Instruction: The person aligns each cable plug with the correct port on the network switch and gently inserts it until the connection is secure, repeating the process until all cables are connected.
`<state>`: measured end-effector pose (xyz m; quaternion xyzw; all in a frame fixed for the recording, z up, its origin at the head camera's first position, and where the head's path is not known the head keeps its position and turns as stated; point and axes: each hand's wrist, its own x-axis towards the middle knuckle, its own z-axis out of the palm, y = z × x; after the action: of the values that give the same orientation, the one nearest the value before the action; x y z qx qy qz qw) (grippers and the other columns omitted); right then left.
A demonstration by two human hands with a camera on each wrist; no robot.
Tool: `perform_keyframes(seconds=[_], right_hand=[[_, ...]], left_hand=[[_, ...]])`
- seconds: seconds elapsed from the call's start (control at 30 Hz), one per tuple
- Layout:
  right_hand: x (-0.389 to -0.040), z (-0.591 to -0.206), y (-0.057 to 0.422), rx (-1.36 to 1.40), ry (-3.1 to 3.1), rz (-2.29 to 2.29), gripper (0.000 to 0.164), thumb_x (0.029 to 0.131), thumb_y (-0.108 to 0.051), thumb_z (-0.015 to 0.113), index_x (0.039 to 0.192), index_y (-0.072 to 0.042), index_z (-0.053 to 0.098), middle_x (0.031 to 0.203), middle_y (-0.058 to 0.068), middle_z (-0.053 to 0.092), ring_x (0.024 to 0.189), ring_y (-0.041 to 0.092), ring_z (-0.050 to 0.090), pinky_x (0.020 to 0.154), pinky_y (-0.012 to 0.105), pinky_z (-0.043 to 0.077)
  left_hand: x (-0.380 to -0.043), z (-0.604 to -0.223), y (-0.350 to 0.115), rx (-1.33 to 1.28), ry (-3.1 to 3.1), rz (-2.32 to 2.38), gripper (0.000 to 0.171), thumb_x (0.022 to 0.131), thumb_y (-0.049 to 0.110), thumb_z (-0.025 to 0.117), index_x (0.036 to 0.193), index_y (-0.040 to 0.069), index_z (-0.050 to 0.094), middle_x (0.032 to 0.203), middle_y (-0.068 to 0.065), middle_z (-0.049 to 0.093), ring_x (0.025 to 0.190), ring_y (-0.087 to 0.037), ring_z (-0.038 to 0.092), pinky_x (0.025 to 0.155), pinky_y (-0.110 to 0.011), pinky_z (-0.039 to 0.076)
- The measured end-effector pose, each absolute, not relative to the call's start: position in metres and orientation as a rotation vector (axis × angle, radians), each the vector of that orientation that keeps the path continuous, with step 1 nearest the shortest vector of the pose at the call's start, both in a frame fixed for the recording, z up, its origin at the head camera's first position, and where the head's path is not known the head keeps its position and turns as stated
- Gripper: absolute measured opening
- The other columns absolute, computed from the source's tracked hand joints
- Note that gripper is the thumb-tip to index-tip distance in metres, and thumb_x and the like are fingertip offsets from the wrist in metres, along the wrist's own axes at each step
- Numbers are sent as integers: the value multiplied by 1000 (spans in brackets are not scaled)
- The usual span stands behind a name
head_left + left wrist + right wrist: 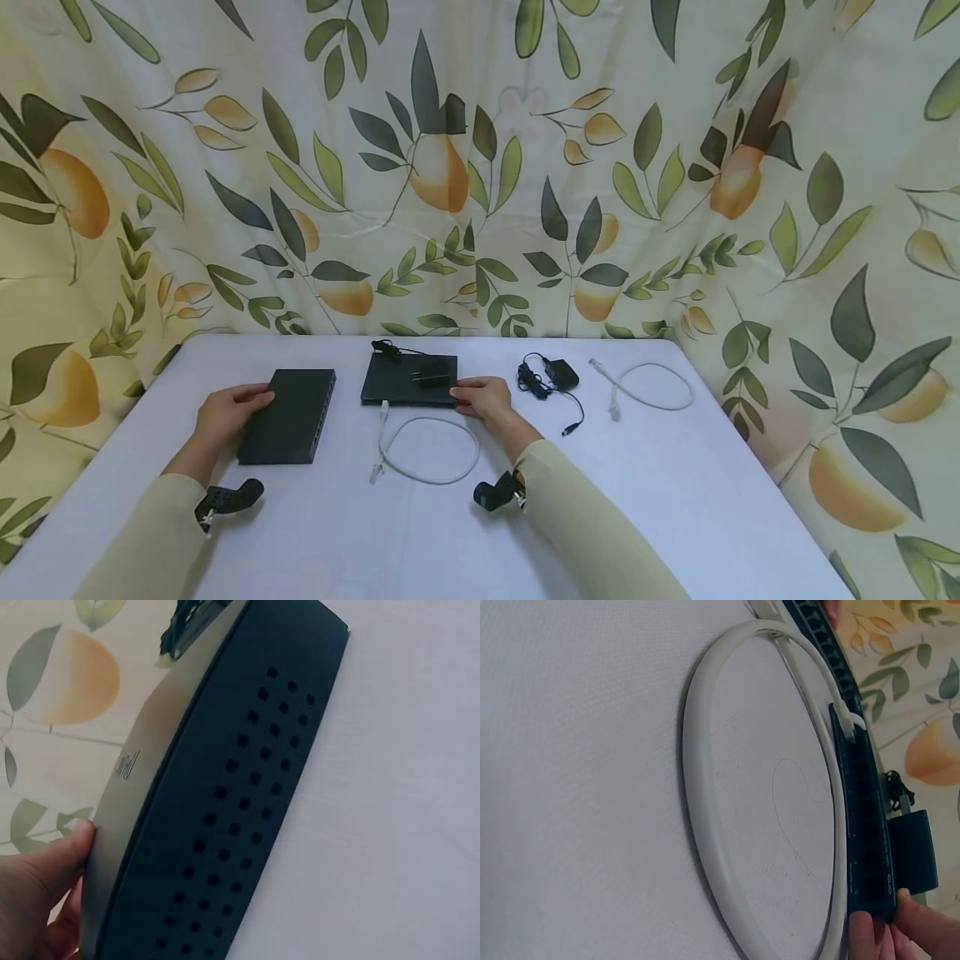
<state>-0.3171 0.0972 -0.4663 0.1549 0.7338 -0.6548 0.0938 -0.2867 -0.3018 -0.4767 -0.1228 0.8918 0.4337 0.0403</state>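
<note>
My left hand grips the left edge of a black network switch, thumb on top; its perforated side fills the left wrist view. Farther back, near the table's middle, my right hand pinches the right end of a second black network switch. Its port row shows in the right wrist view. On that switch lies a black power adapter with its cord bundled behind. A white network cable loops in front, one plug right at the port row.
Right of the right hand lies another black power adapter with a coiled cord. Beyond it is a second white network cable. The white table backs onto a leaf-and-fruit patterned curtain.
</note>
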Motion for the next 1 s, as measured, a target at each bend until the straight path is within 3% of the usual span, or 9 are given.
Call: perform_keyframes(seconds=[0.33, 0.57, 1.0], right_hand=[[-317, -468, 94, 470, 2198, -1906, 28, 86, -4, 75, 113, 1, 70, 113, 17, 70, 81, 14, 69, 72, 25, 60], [-317, -470, 94, 464, 2194, -1927, 28, 85, -3, 76, 112, 1, 71, 112, 18, 70, 77, 13, 68, 71, 25, 60], [-324, -476, 95, 504, 2212, -1897, 27, 85, -4, 76, 111, -1, 71, 110, 16, 70, 82, 16, 71, 70, 26, 60]], left_hand=[[-248, -478, -298, -330, 2724, 1306, 66, 97, 47, 58, 140, -2, 51, 145, -30, 43, 135, -48, 38, 107, -59, 37], [-229, -482, -293, -365, 2726, 1292, 69, 95, 50, 60, 140, -1, 51, 142, -29, 47, 132, -48, 42, 105, -60, 38], [-202, -488, -285, -322, 2818, 1205, 70, 91, 55, 63, 135, 1, 57, 127, -24, 63, 122, -46, 53, 95, -59, 44]])
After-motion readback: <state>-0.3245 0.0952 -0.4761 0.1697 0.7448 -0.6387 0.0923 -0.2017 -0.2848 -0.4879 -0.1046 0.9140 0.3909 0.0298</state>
